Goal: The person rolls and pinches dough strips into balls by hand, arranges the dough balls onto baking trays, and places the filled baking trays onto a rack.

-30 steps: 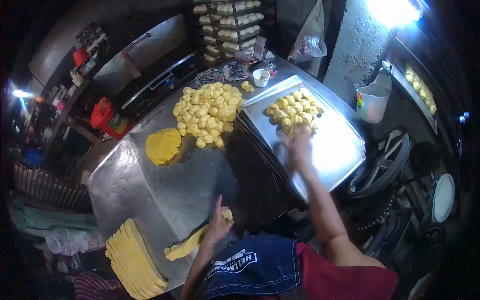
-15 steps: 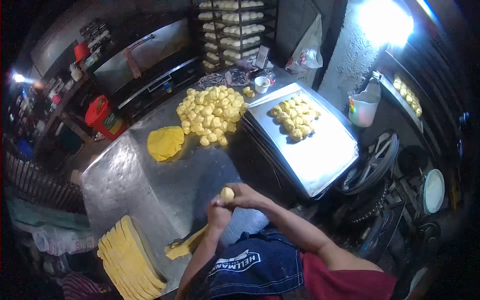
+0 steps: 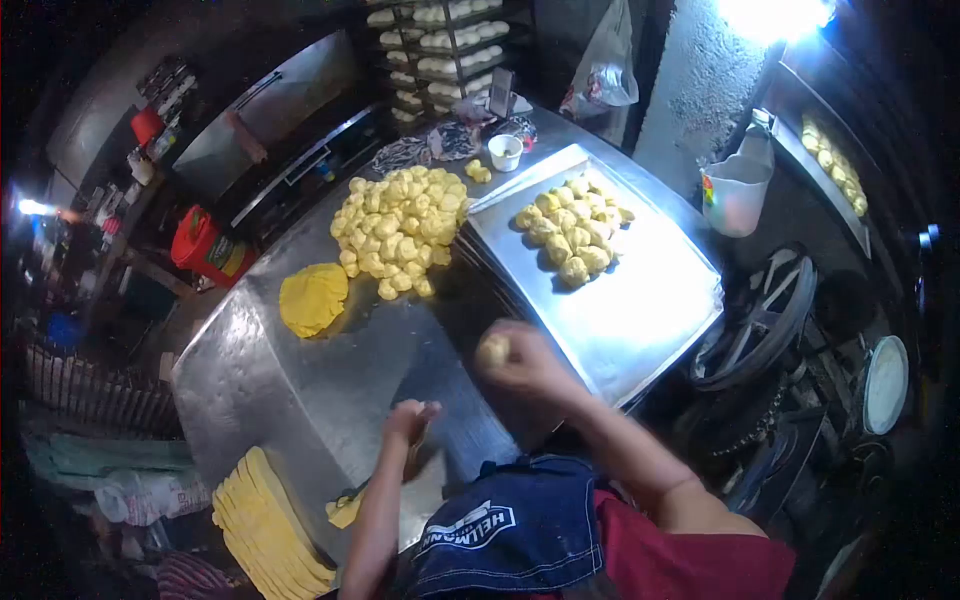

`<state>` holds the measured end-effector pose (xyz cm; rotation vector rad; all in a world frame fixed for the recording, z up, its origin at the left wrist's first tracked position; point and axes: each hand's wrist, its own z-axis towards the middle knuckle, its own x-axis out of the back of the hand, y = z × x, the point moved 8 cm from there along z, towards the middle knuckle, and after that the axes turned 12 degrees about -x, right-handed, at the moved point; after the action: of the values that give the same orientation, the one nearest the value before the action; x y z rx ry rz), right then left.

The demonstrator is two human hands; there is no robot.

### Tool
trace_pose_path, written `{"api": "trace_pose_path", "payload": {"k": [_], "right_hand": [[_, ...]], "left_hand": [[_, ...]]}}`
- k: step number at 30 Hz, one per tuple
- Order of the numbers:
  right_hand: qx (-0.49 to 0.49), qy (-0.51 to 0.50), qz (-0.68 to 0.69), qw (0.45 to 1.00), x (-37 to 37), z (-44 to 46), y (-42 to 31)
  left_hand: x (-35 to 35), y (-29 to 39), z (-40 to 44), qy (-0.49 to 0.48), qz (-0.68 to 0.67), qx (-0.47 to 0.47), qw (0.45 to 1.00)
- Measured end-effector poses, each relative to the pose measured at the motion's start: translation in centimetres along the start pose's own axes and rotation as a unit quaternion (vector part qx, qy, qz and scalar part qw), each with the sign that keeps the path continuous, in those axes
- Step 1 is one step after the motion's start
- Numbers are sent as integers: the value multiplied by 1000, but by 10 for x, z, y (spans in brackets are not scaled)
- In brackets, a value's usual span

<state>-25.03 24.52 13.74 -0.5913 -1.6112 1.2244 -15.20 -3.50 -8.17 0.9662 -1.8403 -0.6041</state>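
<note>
My right hand (image 3: 522,362), slightly blurred, is closed around a pale yellow dough ball (image 3: 494,350) beside the near edge of the tray. My left hand (image 3: 405,420) is curled over the metal table, closed on what looks like a strip of yellow dough (image 3: 345,511) that runs back under the forearm, mostly hidden. On the tray (image 3: 650,300) sits a cluster of dough balls (image 3: 575,230). A large heap of dough balls (image 3: 400,225) lies at the table's far side, with a flat yellow dough piece (image 3: 313,300) left of it.
Long cut dough strips (image 3: 262,525) lie at the table's near left. A white cup (image 3: 505,152) and a propped phone (image 3: 501,92) stand at the back. Behind is a rack (image 3: 455,50) of dough trays; a red bucket (image 3: 208,248) stands left, a wheel (image 3: 765,325) right.
My hands have moved apart. The right hand has carried the dough ball up and right toward the tray, while the left has moved slightly left. The view has shifted a little.
</note>
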Motion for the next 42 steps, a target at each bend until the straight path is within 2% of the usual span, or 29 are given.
{"api": "trace_pose_path", "payload": {"k": [2, 4, 6, 7, 8, 9, 11, 13, 14, 15, 16, 18, 19, 20, 22, 23, 25, 26, 28, 29, 30, 31, 32, 33, 35, 36, 37, 39, 42], "right_hand": [[-55, 51, 120, 990, 85, 25, 46], [-97, 91, 204, 970, 167, 35, 88], [-159, 160, 131, 965, 235, 27, 99], [-122, 294, 52, 947, 265, 20, 88], [-154, 357, -50, 920, 283, 14, 76], [-189, 398, -124, 889, 295, 20, 102], [-304, 352, -173, 868, 284, 32, 138], [-287, 368, -249, 849, 268, 44, 171], [-243, 457, -334, 788, 256, 33, 133], [-196, 536, -412, 710, 227, 19, 88], [-213, 484, -317, 787, 198, 27, 86], [-132, 378, -212, 892, 113, 30, 42], [-80, 254, -184, 946, 50, 32, 20], [-39, 98, -161, 981, -22, 26, 5], [-1, -190, -133, 973, -154, -9, -7], [3, -264, -133, 955, -197, -27, -4], [33, -238, -145, 960, -229, -39, -14], [35, -238, -145, 960, -231, -38, -16], [44, -242, -88, 965, -213, -33, -46], [42, -236, -90, 967, -214, -37, -50], [64, -125, -124, 982, -200, -35, -58], [87, -13, -156, 984, -183, -34, -70], [-83, -121, -125, 981, -188, -19, -48], [-82, -115, -126, 982, -188, -17, -50], [-156, -56, -123, 978, -184, -10, -38], [-140, -11, -130, 982, -186, -9, -30], [-143, -6, -126, 982, -186, -9, -17], [-142, -56, -146, 977, -194, -11, 3], [-126, -109, -159, 973, -194, -16, 28]], "left_hand": [[6, 29, -31, 59, -8, -13, 998], [-4, 59, -46, 30, 46, -21, 998], [-14, 40, -38, 10, 25, -29, 999], [-17, 37, -35, 12, 25, -37, 999], [-19, 31, -32, 16, 21, -38, 999], [-23, 26, -31, -3, 26, -49, 998], [-22, 34, -39, -16, 27, -61, 998], [-17, 70, -61, -63, 57, -42, 996], [-17, 59, -65, -54, 51, -42, 996], [-18, 48, -71, -16, 46, -92, 995], [-16, 43, -78, 20, 40, -143, 989], [-9, 64, -98, 70, -31, -167, 983], [-2, 75, -106, 116, -96, -191, 970], [4, 78, -106, 128, -91, -228, 961], [21, 88, -114, 167, -123, -270, 940], [31, 89, -120, 196, -160, -276, 927], [15, 7, -89, 143, -389, -201, 888], [13, -4, -93, 157, -166, -343, 911], [9, 3, -111, 143, -67, -355, 921], [8, 10, -109, 139, -68, -360, 920], [14, 25, -108, 134, -194, -417, 878], [15, 39, -103, 123, -273, -373, 878], [16, 53, -100, 118, -357, -327, 867], [17, 66, -98, 121, -436, -279, 847], [-1, 32, -77, 194, -605, -129, 761], [0, 7, -66, 188, -369, -186, 891], [0, -19, -57, 208, -107, -223, 946], [10, 35, -99, 205, 211, -210, 932], [-4, 17, -85, 192, 291, -219, 911]]}}
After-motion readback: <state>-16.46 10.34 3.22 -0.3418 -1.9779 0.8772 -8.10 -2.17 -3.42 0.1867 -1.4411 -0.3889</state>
